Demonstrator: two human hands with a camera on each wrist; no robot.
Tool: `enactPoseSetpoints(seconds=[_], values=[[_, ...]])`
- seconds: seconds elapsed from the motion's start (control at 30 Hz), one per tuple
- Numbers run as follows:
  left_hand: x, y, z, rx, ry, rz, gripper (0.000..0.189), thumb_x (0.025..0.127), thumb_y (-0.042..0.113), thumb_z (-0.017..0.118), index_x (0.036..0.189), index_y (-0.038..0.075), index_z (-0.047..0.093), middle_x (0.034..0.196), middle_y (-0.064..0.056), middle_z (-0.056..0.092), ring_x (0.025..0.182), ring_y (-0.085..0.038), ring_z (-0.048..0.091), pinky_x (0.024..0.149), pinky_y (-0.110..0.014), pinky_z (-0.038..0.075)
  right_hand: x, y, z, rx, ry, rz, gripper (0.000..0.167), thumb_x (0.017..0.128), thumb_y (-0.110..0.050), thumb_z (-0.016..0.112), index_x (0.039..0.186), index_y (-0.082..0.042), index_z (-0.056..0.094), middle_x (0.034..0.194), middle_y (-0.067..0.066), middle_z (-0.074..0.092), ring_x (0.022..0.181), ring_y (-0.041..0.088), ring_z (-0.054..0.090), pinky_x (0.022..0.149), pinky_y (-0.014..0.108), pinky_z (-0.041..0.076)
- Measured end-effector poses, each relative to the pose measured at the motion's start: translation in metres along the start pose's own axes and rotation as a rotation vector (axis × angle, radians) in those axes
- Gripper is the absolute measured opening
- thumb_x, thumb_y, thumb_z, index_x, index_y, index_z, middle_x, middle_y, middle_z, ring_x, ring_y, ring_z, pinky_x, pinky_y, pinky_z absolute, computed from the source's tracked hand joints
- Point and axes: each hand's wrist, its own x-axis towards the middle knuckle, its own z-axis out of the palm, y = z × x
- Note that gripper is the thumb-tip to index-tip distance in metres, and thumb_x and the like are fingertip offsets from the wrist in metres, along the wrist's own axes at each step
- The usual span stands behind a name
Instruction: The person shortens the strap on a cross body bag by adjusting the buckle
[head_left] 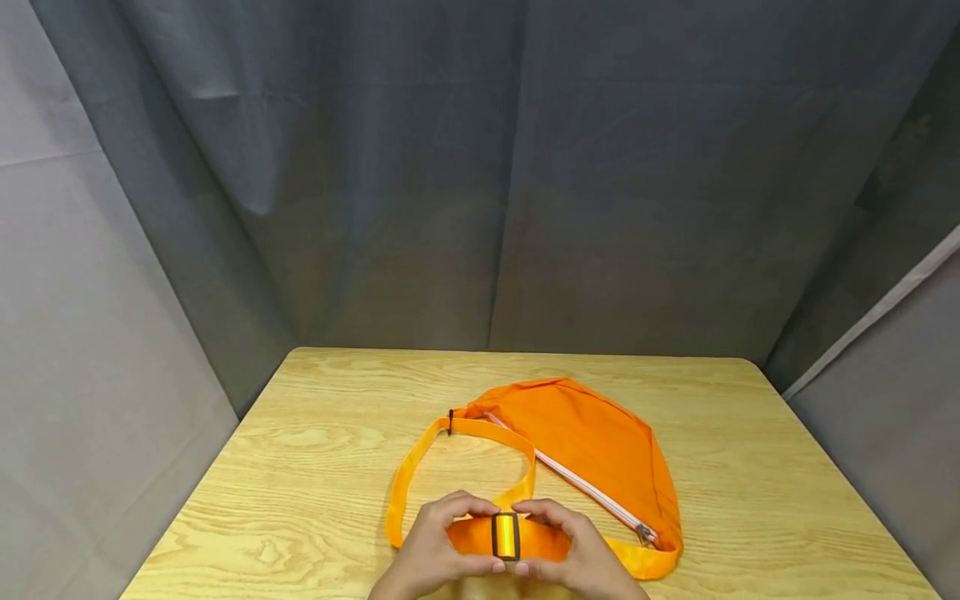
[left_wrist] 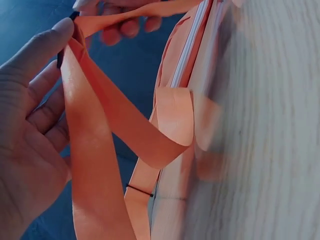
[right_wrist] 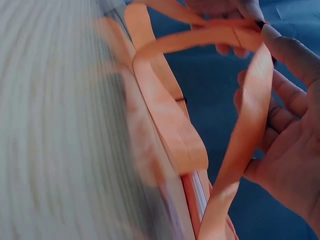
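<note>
An orange bag [head_left: 592, 433] with a white zipper [head_left: 588, 485] lies on the wooden table. Its long orange strap [head_left: 408, 475] loops out to the left and comes forward to both hands. At the table's front, my left hand [head_left: 442, 537] pinches the strap beside a black slide buckle [head_left: 506, 536], thumb below and fingers above. From the other side my right hand [head_left: 573, 546] pinches the strap at the same buckle. In the left wrist view, strap lengths [left_wrist: 95, 130] hang down from the pinched spot. The right wrist view shows the strap [right_wrist: 250, 110] running down past my right palm.
The wooden table [head_left: 300, 467] has rounded far corners. Dark grey curtains [head_left: 390, 183] stand behind it, with lighter grey cloth [head_left: 90, 333] at the left side. A small black band [head_left: 451, 422] sits on the strap near the bag's left end.
</note>
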Motion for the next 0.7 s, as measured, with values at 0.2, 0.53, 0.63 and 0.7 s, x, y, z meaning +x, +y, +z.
enactPoseSetpoints(seconds=[0.2, 0.53, 0.63, 0.7], values=[[-0.006, -0.019, -0.002, 0.011, 0.043, -0.027, 0.048, 0.062, 0.005, 0.086, 0.105, 0.008, 0.066, 0.101, -0.002, 0.065, 0.092, -0.020, 0.061, 0.081, -0.035, 0.049, -0.004, 0.004, -0.011, -0.068, 0.104, -0.024, 0.011, 0.089, -0.012, 0.063, 0.100, -0.010, 0.064, 0.093, 0.001, 0.065, 0.080, 0.014, 0.060, 0.068, 0.028, 0.050], [-0.003, -0.041, 0.003, 0.039, 0.052, -0.064, 0.046, 0.066, 0.022, 0.085, 0.107, 0.019, 0.066, 0.102, 0.007, 0.063, 0.094, -0.016, 0.060, 0.083, -0.033, 0.048, 0.006, 0.008, -0.015, -0.085, 0.137, 0.014, 0.004, 0.090, -0.010, 0.062, 0.093, -0.013, 0.062, 0.084, 0.002, 0.062, 0.072, 0.013, 0.057, 0.063, 0.029, 0.049], [-0.001, -0.043, 0.004, 0.051, 0.045, -0.056, 0.045, 0.067, 0.026, 0.085, 0.107, 0.018, 0.066, 0.101, 0.008, 0.063, 0.093, -0.014, 0.059, 0.081, -0.034, 0.048, 0.011, 0.008, -0.014, -0.066, 0.121, 0.015, 0.004, 0.090, -0.011, 0.061, 0.093, -0.012, 0.062, 0.085, 0.003, 0.062, 0.073, 0.013, 0.057, 0.063, 0.029, 0.049], [0.001, -0.044, 0.006, 0.059, 0.037, -0.041, 0.045, 0.067, 0.027, 0.084, 0.107, 0.017, 0.066, 0.100, 0.008, 0.063, 0.092, -0.014, 0.060, 0.081, -0.034, 0.048, 0.014, 0.008, -0.012, -0.049, 0.110, 0.014, 0.003, 0.090, -0.012, 0.061, 0.093, -0.012, 0.062, 0.086, 0.004, 0.062, 0.072, 0.012, 0.057, 0.062, 0.029, 0.049]])
